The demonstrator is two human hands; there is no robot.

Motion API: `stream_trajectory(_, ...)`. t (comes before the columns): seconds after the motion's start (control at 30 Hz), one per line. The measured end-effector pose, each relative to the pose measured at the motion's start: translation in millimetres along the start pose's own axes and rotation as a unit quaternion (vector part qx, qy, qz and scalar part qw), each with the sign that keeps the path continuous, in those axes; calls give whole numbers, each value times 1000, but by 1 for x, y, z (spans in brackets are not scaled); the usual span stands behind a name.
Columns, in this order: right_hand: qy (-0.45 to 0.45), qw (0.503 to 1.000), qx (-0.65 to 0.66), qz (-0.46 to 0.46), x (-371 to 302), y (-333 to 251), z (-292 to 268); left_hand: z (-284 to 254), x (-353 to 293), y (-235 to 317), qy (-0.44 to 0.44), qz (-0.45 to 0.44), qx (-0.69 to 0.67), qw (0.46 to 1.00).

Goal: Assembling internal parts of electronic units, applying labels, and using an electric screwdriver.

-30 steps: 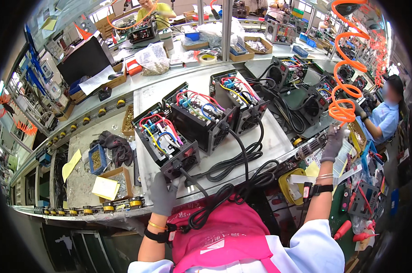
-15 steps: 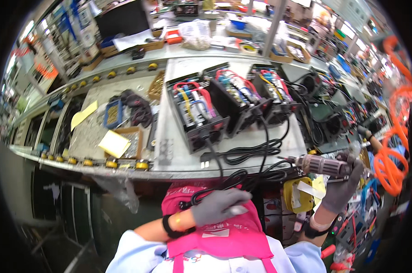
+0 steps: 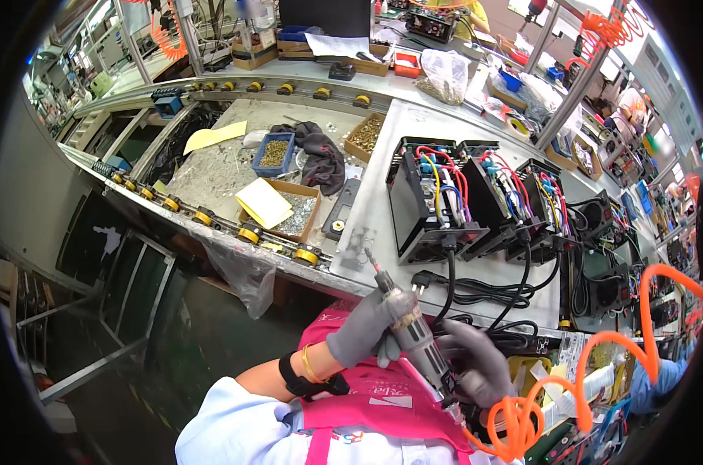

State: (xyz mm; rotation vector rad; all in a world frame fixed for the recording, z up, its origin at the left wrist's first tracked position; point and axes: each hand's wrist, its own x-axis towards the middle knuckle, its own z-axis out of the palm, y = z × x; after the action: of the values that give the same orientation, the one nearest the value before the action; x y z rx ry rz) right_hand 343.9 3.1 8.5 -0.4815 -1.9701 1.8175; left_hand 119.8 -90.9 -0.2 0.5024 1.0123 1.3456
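My left hand [image 3: 364, 329], in a grey glove, is wrapped round the front part of a pneumatic screwdriver [image 3: 427, 350]. The tool slants in front of my pink apron, its bit pointing up and left toward the bench edge. From its rear end runs a coiled orange air hose [image 3: 599, 339]. Beside the tool's rear half is my right hand [image 3: 483, 364], also gloved and slightly blurred, its fingers loosely apart. Beyond them on the bench stand three open black metal cases [image 3: 433, 198] with coloured wires inside. Their black power cords [image 3: 483, 293] lie bunched at the near edge.
Left of the cases are a blue tray of screws [image 3: 274, 153], cardboard boxes of small parts [image 3: 364, 138], a dark cloth [image 3: 322, 159] and yellow paper [image 3: 264, 201]. A roller rail [image 3: 247, 234] borders the bench. More wired units [image 3: 609, 291] sit to the right.
The screwdriver has come from the right side to in front of my body. My left hand has taken hold of its front, and my right hand's grip has loosened. The view has swung left.
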Motion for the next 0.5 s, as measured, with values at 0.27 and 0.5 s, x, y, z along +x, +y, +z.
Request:
stream_trajectory(0.27,-119,974,-179,72,38,25,38,-28,6,0,-11,-21,192,981)
stream_trajectory(0.5,-131,913,281,265,81,38,18,-100,26,56,-85,16,632,770)
